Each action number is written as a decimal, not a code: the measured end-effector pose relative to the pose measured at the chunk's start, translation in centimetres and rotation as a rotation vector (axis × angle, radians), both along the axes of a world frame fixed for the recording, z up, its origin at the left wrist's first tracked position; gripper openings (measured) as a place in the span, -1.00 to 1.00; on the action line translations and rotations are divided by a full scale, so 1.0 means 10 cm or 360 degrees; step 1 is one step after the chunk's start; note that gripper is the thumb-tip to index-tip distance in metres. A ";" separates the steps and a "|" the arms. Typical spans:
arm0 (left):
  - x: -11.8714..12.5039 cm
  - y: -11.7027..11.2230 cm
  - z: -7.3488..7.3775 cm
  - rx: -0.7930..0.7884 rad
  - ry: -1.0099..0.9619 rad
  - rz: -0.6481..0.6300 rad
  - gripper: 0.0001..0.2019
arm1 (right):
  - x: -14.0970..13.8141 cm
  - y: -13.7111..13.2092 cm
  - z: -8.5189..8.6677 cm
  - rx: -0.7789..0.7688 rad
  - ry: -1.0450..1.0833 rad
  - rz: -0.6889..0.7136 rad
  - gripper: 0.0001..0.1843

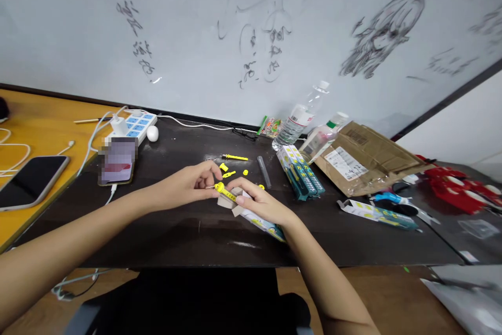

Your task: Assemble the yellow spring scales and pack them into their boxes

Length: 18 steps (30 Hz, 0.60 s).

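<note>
While both forearms reach in over the dark table [176,230], the left hand [190,184] pinches the near end of a small yellow tool [224,191], its fingers closed on it. The right hand [262,203] is closed around an opened cardboard packet [262,222], and the tool sticks out of its flap towards 10 o'clock. Loose yellow parts [229,170] lie just beyond the hands at 12 o'clock. Boxed packets [300,173] lie at 2 o'clock, near a plastic bottle [298,118] and a brown carton [364,160]. A phone [31,181] rests at 9 o'clock.
</note>
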State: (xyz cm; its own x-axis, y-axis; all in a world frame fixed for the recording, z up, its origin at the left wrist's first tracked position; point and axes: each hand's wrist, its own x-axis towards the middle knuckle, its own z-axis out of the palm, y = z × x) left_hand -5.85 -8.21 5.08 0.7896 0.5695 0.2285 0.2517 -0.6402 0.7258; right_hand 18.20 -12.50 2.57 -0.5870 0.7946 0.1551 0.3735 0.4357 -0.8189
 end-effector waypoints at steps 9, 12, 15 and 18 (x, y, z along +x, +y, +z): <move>0.11 -0.09 0.10 0.0553 0.0056 -0.0227 -0.84 | -0.12 0.03 -0.08 -0.0142 0.0001 0.0115 -0.67; 0.19 -0.10 0.08 0.0634 0.0062 -0.0227 -0.83 | -0.14 0.03 -0.08 -0.0131 0.0039 0.0134 -0.71; 0.19 -0.08 0.06 0.0770 0.0083 -0.0180 -0.84 | -0.11 0.01 -0.05 -0.0118 0.0009 0.0055 -0.70; 0.15 -0.05 0.05 0.0909 0.0147 -0.0145 -0.82 | -0.08 -0.03 -0.01 -0.0117 -0.0032 -0.0044 -0.68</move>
